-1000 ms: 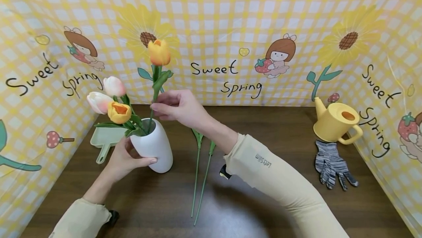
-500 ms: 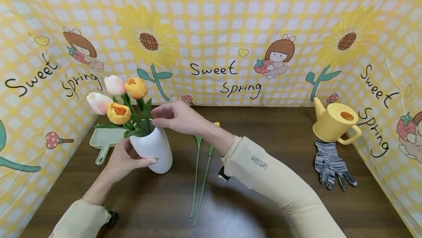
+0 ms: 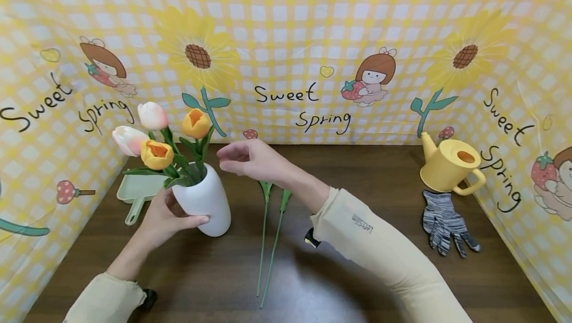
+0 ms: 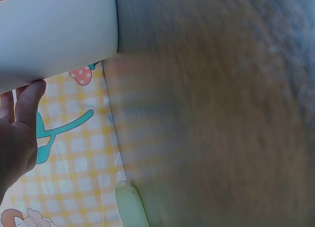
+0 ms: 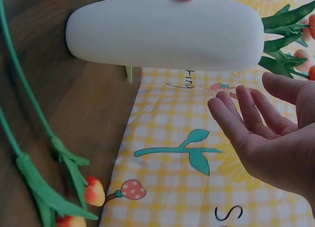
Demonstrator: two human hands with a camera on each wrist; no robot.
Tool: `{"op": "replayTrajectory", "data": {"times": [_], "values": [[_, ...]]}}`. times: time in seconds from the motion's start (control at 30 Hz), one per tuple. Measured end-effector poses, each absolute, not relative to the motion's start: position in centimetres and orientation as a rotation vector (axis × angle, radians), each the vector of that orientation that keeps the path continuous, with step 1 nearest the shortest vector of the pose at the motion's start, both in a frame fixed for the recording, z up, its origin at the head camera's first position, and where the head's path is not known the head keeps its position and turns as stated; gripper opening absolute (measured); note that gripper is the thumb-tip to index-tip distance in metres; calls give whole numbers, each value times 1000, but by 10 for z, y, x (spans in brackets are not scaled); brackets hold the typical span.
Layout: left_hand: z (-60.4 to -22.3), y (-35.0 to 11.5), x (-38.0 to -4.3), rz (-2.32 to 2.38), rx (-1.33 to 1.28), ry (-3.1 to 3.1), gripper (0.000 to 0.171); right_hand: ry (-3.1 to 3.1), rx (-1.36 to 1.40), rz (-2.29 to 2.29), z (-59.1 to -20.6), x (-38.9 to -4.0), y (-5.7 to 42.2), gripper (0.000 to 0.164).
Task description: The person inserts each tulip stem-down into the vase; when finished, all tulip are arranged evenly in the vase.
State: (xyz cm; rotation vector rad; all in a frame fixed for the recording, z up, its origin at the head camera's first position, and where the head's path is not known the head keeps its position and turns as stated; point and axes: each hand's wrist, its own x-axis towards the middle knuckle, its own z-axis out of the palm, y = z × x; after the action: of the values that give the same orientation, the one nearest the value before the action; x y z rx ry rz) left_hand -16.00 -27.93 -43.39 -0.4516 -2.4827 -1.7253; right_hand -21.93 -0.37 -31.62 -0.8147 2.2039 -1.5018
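Vase (image 3: 210, 208): white, smooth, mouth upward, on the left of the table (image 3: 357, 278); four tulips stand in it.
Left hand (image 3: 167, 218): grips the vase from its left side, thumb across the near face, fingers round the far side and partly hidden; the left wrist view shows fingertips against the white wall.
Right hand (image 3: 256, 161): open, fingers loosely bent, thumb apart from them; it holds nothing and hangs just to the right of the vase mouth, clear of the leaves.
Right orange tulip (image 3: 195, 123): in the vase, the bloom nearest the right hand, its green leaves rising from the mouth.
Near orange tulip (image 3: 157, 155): lower, leaning left over the rim.
Pink-white tulips (image 3: 152, 116): two, on the far left of the bunch.
Loose tulips (image 5: 93, 191): two, lying side by side right of the vase, stems toward the near edge; red-and-yellow heads show in the right wrist view.
Dustpan (image 3: 138, 191): pale green, behind the left hand, handle toward the near side.
Watering can (image 3: 447, 166): yellow, far right, spout pointing left.
Glove (image 3: 447, 223): grey knit, just on the near side of the can.
Cloth (image 3: 286, 40): yellow check, printed "Sweet Spring", on the far, left and right sides.
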Motion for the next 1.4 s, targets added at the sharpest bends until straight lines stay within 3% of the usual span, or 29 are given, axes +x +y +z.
{"op": "replayTrajectory", "data": {"times": [0.83,1.03,1.4], "values": [[-433,-280,-158,-1690,-427,-2507,85,1928,-327,-1531,-415,-186,89,39],[-430,-284,-157,-1676,-424,-2502,86,1939,-277,-1337,-441,-182,91,31],[-436,-281,-159,-1767,-484,-2449,85,1933,-200,-1281,-456,-181,91,40]]}}
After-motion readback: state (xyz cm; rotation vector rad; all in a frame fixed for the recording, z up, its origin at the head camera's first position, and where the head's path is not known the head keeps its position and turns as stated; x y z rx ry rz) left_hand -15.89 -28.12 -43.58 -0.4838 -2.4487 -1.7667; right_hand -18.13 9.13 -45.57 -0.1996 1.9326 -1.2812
